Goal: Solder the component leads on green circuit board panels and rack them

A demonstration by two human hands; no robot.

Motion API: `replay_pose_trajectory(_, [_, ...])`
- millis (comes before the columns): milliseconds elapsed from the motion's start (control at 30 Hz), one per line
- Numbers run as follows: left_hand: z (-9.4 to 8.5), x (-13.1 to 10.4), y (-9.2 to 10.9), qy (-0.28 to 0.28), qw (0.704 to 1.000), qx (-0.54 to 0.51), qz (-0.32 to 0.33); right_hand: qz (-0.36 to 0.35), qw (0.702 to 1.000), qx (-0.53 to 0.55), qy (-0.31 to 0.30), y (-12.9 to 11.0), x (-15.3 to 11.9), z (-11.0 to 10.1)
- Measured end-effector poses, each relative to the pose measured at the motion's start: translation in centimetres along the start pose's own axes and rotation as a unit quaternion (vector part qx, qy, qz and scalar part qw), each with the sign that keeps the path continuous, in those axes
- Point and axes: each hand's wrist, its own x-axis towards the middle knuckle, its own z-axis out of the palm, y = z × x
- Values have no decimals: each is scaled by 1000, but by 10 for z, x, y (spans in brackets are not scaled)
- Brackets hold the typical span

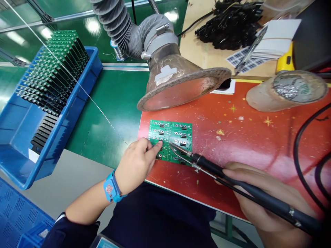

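A green circuit board (169, 131) lies flat on the red mat, with rows of small black and white parts on it. My left hand (138, 160), a blue strap round its wrist, presses on the board's left side, thumb and fingers drawn together at the edge. Whether it grips the board or a small part there is hidden. In my right hand (269, 196) is a black soldering iron (219, 170) with a thin feed tube along its shaft. Its tip hovers over or touches the middle of the board; I cannot tell which.
Above the board hangs a fume extraction hood (178, 82) on a grey hose. On the left, a blue bin (88, 82) holds a stack of upright boards (54, 65). A cup of metal bits (287, 91) stands right. Black cables (300, 151) loop beside my right hand.
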Motion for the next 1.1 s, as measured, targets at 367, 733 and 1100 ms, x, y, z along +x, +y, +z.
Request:
replay_pose_trajectory(367, [3,6,0,-5,1000,11,-4,-34,998,17,-59,4,9,0])
replay_pose_trajectory(733, [11,17,0,-4,1000,19,0,-60,997,14,-53,7,12,3])
replay_pose_trajectory(1100, [1,26,-15,38,999,24,-30,-8,997,-50,-59,8,16,-20])
